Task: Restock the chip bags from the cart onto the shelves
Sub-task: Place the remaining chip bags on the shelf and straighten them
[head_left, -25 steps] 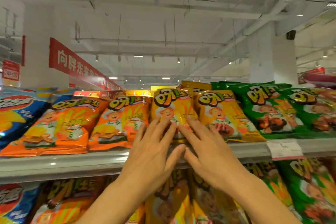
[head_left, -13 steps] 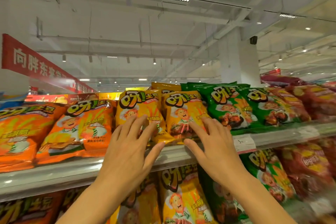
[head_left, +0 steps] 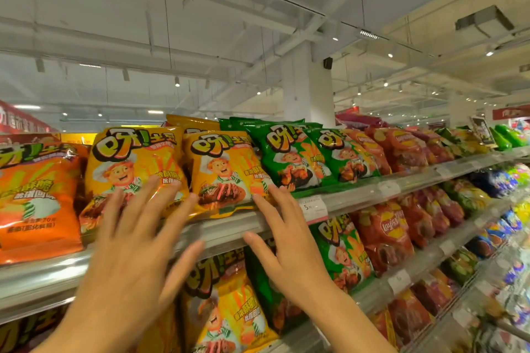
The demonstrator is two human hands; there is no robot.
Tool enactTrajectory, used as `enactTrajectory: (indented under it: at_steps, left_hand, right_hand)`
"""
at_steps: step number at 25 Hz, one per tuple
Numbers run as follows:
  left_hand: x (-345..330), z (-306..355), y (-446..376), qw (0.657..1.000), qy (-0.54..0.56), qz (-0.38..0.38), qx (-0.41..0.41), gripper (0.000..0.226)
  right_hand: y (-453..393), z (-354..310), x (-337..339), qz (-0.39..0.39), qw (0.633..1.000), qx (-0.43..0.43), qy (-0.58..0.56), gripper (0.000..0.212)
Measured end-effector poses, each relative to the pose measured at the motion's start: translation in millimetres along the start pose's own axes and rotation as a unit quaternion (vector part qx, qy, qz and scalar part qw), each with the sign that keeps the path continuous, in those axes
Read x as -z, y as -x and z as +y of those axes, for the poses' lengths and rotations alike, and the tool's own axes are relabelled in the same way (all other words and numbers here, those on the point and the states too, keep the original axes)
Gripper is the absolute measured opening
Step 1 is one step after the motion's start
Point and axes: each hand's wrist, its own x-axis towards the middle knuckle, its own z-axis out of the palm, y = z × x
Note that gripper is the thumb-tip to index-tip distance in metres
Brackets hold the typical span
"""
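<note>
Both hands are raised to the top shelf [head_left: 220, 230], fingers straight and spread, grasping nothing. The left hand [head_left: 134, 249] fills the view at about 7 o'clock; its fingertips [head_left: 153, 180] lie over the lower part of the left yellow chip bag [head_left: 132, 163], though motion blur hides whether they press it or hang just before it. The right hand [head_left: 286, 249], near 5 o'clock, is released too: its fingertips reach the lower right corner of the right yellow chip bag [head_left: 223, 169], and its thumb [head_left: 255, 243] points across the shelf's front rail.

The two yellow bags stand side by side and touching, leaning back on the top shelf near the centre of the view. At 9 o'clock an orange chip bag [head_left: 37, 200] stands just beside the left yellow one. Toward 2 o'clock come two green chip bags [head_left: 289, 157], then red Lay's bags [head_left: 401, 149] running off along the shelf. A white price tag [head_left: 312, 208] hangs on the rail just right of the right hand's fingers.

On the shelf below, at 6 o'clock, another yellow bag [head_left: 229, 312] shows between the forearms, with a green bag [head_left: 344, 252] and more red Lay's bags [head_left: 387, 235] to its right.
</note>
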Motion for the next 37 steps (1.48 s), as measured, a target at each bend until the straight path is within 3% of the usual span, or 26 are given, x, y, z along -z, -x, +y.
enactTrajectory:
  at_steps: [2,5,8,12,14,17,20,23,26,28,31,34,37]
  left_hand:
    - [-11.4,29.2,19.5,0.992,0.093,0.02,-0.088,0.052]
    - [-46.3,76.3,60.0,0.974,0.137,-0.061,-0.172,0.044]
    - [-78.7,105.4,78.0,0.969,0.108,-0.16,-0.151,0.055]
    - [-112.5,150.0,55.8,0.963,0.052,-0.247,-0.094,0.056]
    - [-130.6,184.2,41.1,0.955,0.024,-0.288,-0.07,0.062]
    - [-150.9,225.0,25.2,0.944,-0.02,-0.329,-0.018,0.071]
    - [-161.7,247.2,19.7,0.946,-0.041,-0.32,0.023,0.058]
    - [-167.0,249.5,14.3,0.949,-0.045,-0.307,0.056,0.048]
    - [-162.6,254.1,7.4,0.948,-0.063,-0.306,0.061,0.055]
    - [-161.9,260.7,9.2,0.929,-0.067,-0.353,0.093,0.077]
    - [-152.5,264.5,10.2,0.917,-0.043,-0.383,0.104,0.087]
    - [-147.5,271.0,11.9,0.899,-0.035,-0.422,0.116,0.092]
    - [-158.3,272.9,20.1,0.896,-0.02,-0.43,0.107,0.09]
  right_hand:
    - [20.5,3.4,-6.4,0.062,0.998,0.008,-0.009,0.051]
    - [62.8,22.9,-18.8,0.095,0.995,0.006,-0.027,0.036]
    - [86.0,54.5,-14.3,0.072,0.996,0.008,-0.046,0.029]
    - [52.6,101.1,21.1,0.168,0.981,0.052,-0.084,0.027]
    - [15.0,120.4,43.1,0.18,0.977,0.084,-0.083,0.035]
    - [-52.8,137.2,64.6,0.041,0.995,0.087,-0.014,0.058]
    - [-91.7,149.6,60.4,-0.107,0.991,0.069,0.051,0.066]
    - [-94.2,155.1,50.6,-0.131,0.985,0.09,0.069,0.068]
    - [-85.2,156.8,53.8,-0.088,0.991,0.102,0.007,0.063]
    - [-61.7,159.7,54.5,0.003,0.99,0.114,-0.077,0.046]
    - [-1.3,179.5,34.9,0.127,0.974,0.159,-0.096,0.023]
    - [38.2,203.4,16.3,0.138,0.971,0.174,-0.086,0.02]
    - [42.7,227.6,5.8,0.113,0.983,0.133,-0.064,0.025]
